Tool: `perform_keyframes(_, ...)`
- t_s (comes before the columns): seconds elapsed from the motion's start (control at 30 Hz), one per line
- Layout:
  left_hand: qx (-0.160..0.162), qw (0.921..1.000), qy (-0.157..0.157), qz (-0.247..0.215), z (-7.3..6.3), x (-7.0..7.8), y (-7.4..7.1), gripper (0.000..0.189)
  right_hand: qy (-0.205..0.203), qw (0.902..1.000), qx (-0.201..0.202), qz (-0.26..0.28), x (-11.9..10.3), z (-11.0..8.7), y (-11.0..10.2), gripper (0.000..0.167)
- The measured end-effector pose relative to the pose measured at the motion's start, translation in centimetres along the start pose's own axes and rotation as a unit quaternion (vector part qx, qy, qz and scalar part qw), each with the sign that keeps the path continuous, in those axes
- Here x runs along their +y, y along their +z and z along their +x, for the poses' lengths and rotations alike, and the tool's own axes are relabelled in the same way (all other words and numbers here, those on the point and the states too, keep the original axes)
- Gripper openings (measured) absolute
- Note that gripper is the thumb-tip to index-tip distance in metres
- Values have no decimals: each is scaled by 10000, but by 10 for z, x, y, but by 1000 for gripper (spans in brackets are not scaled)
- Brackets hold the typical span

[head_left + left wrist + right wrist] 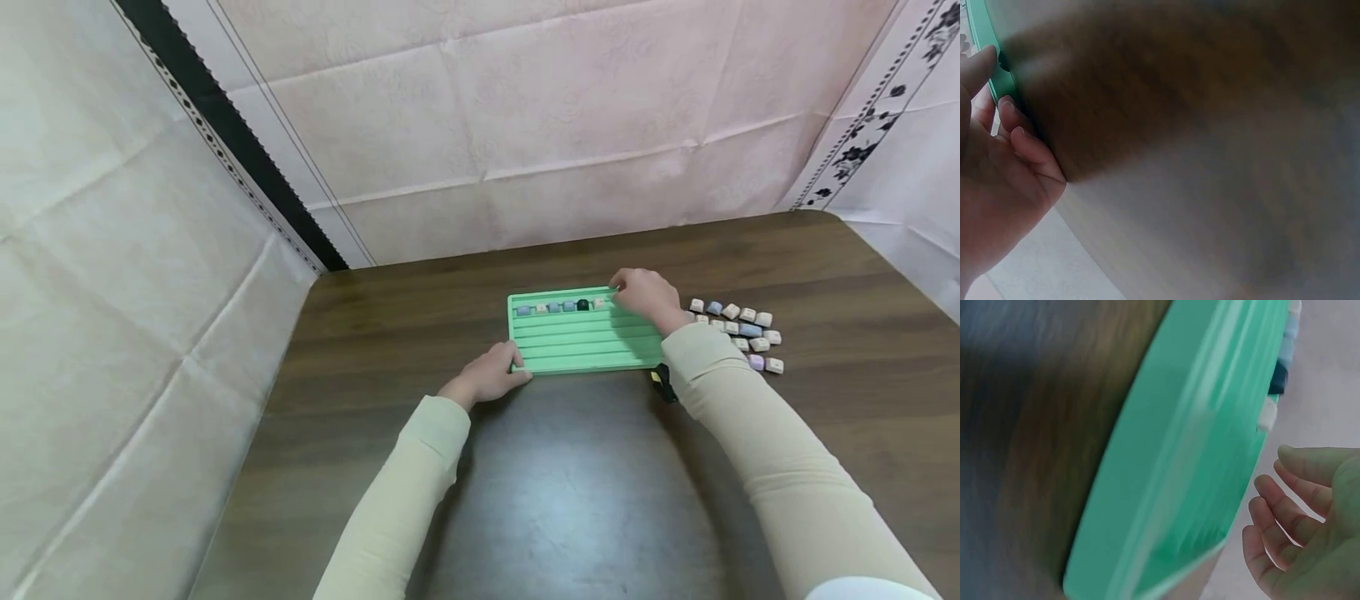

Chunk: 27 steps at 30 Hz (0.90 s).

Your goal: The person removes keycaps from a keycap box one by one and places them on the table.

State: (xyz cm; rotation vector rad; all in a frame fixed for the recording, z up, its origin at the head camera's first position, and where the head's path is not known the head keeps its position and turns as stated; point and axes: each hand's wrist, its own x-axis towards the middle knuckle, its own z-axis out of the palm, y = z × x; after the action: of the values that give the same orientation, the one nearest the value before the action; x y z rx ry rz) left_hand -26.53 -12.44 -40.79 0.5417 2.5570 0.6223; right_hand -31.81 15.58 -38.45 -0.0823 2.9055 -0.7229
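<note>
A green ridged tray (pixel 585 362) lies on the table, with a row of keycaps (pixel 569 306) along its far groove: several pale or bluish ones and one black. My left hand (pixel 491 372) pinches the tray's near left corner between thumb and fingers; the left wrist view shows the thumb on the green edge. Over the far right part of the tray is my right hand (pixel 647 296), fingers loosely bent. In the right wrist view nothing sits between its thumb and fingers, and a white keycap (pixel 1267 414) stands in the tray just beyond the thumb tip.
Loose keycaps (pixel 747 315), mostly white with a few blue and purple, lie in rows right of the tray, partly behind the right forearm. A black object with a yellow mark (pixel 663 385) shows beside the right wrist. The brown table (pixel 360 333) meets pale cloth behind and left.
</note>
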Motion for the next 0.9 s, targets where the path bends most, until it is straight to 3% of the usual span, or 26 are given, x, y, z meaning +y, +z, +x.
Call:
perform_keyframes(0.2,39,10000,-2,18,-1,2,1,22,-124,9996,-233,88,-7,3,12,35)
perform_keyframes(0.5,31,10000,-66,-19,-2,0,1,21,-432,9983,-8,-391,-12,4,20,29)
perform_keyframes(0.9,51,10000,-71,-25,-1,-1,1,22,-202,9994,52,-292,-12,4,18,29)
